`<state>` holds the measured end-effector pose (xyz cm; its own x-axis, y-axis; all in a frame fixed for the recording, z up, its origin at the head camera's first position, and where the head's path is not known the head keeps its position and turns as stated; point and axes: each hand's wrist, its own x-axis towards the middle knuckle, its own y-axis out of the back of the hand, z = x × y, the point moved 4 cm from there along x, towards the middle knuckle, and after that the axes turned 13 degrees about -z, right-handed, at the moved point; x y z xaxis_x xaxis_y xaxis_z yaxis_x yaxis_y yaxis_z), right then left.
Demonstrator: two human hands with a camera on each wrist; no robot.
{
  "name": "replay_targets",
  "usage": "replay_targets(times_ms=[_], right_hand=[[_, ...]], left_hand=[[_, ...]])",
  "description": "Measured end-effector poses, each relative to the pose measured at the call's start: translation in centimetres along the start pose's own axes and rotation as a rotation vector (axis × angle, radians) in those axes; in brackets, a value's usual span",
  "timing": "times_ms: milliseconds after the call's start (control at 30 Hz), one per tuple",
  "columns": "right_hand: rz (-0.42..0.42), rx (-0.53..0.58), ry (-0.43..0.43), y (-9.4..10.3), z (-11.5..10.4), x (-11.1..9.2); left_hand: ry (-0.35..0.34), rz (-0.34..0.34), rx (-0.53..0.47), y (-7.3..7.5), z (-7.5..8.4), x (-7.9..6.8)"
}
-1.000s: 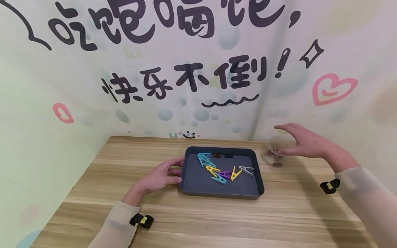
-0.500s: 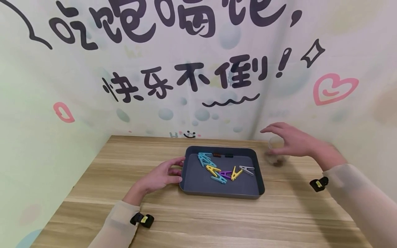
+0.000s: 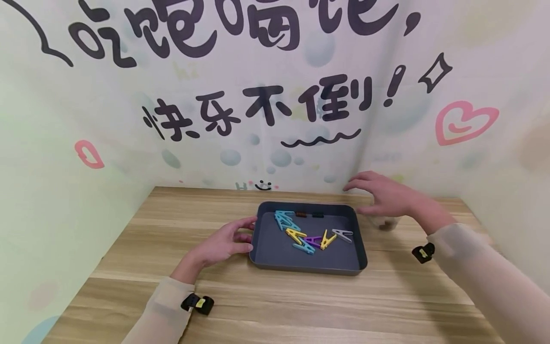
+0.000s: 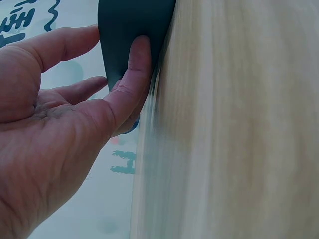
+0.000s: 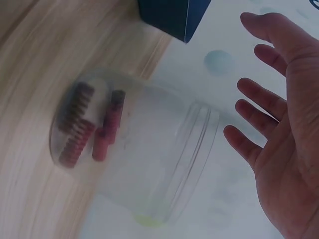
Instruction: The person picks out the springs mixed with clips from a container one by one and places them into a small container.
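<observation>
My left hand [image 3: 221, 244] touches the left wall of the dark grey tray [image 3: 275, 255]; in the left wrist view, extended fingers and the thumb lie against that wall [image 4: 132, 20]. Inside the tray lie turquoise clothespins [image 3: 285, 221], yellow ones [image 3: 296, 236], a purple one [image 3: 315, 242] and a grey one [image 3: 343, 233]. Two dark ribbed coils [image 3: 301, 214] sit by its back wall. Near the tray's back right corner, my right hand [image 3: 388, 195] hovers with spread fingers and holds nothing. It partly covers a clear jar [image 3: 384, 223] in the head view.
In the right wrist view, the clear jar [image 5: 149, 144] holds ribbed coils [image 5: 77, 147] and red cylindrical pieces [image 5: 109, 124] at its bottom. A printed backdrop [image 3: 206, 165] rises behind the wooden table [image 3: 301, 306], and another panel stands along the left edge.
My right hand has moved left from the jar to the tray's back right corner, fingers still spread. The left hand and tray have stayed in place.
</observation>
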<state>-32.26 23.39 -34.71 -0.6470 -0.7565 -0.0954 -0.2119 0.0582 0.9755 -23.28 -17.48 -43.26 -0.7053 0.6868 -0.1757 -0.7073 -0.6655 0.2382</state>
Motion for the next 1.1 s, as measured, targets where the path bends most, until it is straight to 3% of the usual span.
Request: replay_targets(times_ms=[567, 1100], right_hand=[[-0.115, -0.039, 0.045, -2.6, -2.3, 4.2], [-0.248, -0.065, 0.027, -4.9, -2.8, 6.0]], left_hand=[[0.009, -0.001, 0.007, 0.1, 0.1, -0.1], [0.004, -0.002, 0.01, 0.0, 0.1, -0.1]])
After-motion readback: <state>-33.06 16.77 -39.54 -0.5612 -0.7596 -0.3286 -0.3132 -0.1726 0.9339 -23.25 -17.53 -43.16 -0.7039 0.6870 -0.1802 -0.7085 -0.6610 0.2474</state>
